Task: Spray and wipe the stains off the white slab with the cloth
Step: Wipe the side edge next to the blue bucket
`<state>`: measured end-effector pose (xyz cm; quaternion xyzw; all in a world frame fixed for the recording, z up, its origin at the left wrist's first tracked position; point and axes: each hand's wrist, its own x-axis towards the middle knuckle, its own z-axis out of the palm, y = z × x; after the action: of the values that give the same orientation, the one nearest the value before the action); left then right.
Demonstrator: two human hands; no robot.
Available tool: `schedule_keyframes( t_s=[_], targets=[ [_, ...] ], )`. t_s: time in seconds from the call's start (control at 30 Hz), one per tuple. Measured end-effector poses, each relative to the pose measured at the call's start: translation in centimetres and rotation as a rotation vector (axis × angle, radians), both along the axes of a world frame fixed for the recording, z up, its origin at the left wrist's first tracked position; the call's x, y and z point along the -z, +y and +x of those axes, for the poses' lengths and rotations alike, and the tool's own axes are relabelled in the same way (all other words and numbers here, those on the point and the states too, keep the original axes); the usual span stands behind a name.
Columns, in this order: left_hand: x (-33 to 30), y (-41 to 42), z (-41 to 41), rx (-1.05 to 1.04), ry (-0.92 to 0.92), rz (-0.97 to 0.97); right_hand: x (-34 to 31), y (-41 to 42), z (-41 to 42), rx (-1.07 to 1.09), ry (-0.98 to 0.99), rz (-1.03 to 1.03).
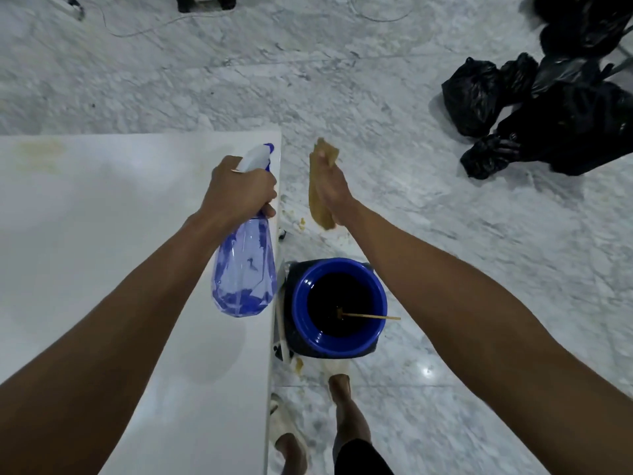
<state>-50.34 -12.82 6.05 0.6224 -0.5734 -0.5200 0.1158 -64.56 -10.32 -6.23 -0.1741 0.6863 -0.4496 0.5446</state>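
The white slab fills the left half of the head view, its right edge running down the middle. A faint yellowish stain marks its far left corner. My left hand grips the neck of a clear blue spray bottle with a white and blue nozzle, held over the slab's right edge. My right hand holds a tan cloth in the air, off the slab, above the marble floor.
A blue bucket with dark contents and a thin stick stands on the floor beside the slab's edge. Black plastic bags lie at the right. Crumbs dot the floor near the slab. My feet are below the bucket. Cables run along the far floor.
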Motion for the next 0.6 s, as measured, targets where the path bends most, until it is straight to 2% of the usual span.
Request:
schedule_keyframes(
  t_s=[0.07, 0.13, 0.2, 0.27, 0.33, 0.4, 0.6],
  targets=[
    [0.1, -1.7, 0.4, -0.035, -0.004, -0.040, -0.2, -3.8, 0.7, 0.019, 0.174, -0.189],
    [0.3, -3.5, 1.0, -0.034, -0.041, -0.086, 0.7, -8.0, 1.5, -0.004, 0.369, -0.282],
    [0.5, -4.9, 1.5, -0.033, -0.056, -0.123, 3.0, -12.2, 2.4, -0.096, 0.581, -0.242],
    [1.0, -5.4, 2.0, -0.013, -0.058, -0.147, 5.5, -14.1, 4.0, -0.316, 0.807, -0.144],
    [1.6, -5.4, 2.4, 0.015, -0.072, -0.153, 7.8, -14.0, 5.5, -0.528, 1.015, -0.062],
    [2.4, -5.2, 2.9, 0.022, -0.075, -0.136, 9.1, -13.1, 6.2, -0.601, 1.214, -0.055],
    [3.8, -4.4, 3.8, 0.015, -0.099, -0.125, 8.7, -12.2, 6.4, -0.616, 1.311, -0.084]
  ],
)
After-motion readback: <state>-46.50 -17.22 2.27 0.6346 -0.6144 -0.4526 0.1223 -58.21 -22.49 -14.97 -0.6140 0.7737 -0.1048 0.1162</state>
